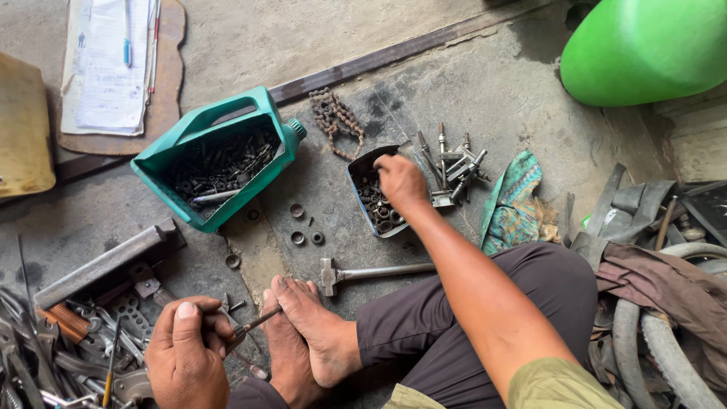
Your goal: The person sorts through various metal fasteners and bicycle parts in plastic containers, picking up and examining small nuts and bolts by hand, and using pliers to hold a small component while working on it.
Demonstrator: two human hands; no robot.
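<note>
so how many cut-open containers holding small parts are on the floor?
2: a green jug lying at left, and a small dark tin under the right hand. Others may be hidden.

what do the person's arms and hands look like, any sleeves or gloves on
Both hands are bare: no gloves, rings or watch show. The right hand leads back along a bare forearm to a short olive-green sleeve near the bottom edge. The left hand shows only to the wrist, with no sleeve in view. Fingers and nails look grimy.
</note>
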